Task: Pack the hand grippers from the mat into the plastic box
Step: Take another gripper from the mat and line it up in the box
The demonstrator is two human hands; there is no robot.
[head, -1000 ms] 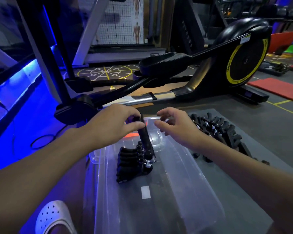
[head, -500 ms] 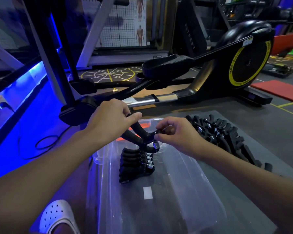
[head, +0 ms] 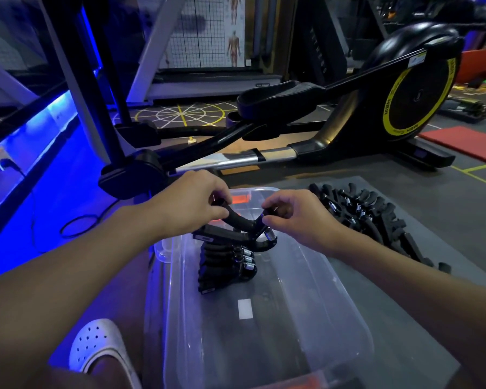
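overhead, left hand [head: 185, 203] and right hand [head: 295, 214] pinch v-shaped foam-handled gripper [head: 243, 224]; clear box [head: 334, 299] below

Both hands [head: 190, 203] [head: 298, 217] hold one hand gripper [head: 243, 224] — above the stack [head: 225, 265] in the plastic box [head: 334, 318].

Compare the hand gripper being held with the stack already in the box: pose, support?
Support: the held gripper hangs between the left hand and right hand, each pinching one handle; the stack rests on the box floor, untouched by either hand.
Pose: the held gripper's handles splay upward, spring lowest; the stack's grippers lie flat, handles pointing left, springs right.
Shared: black handles, metal coil springs.
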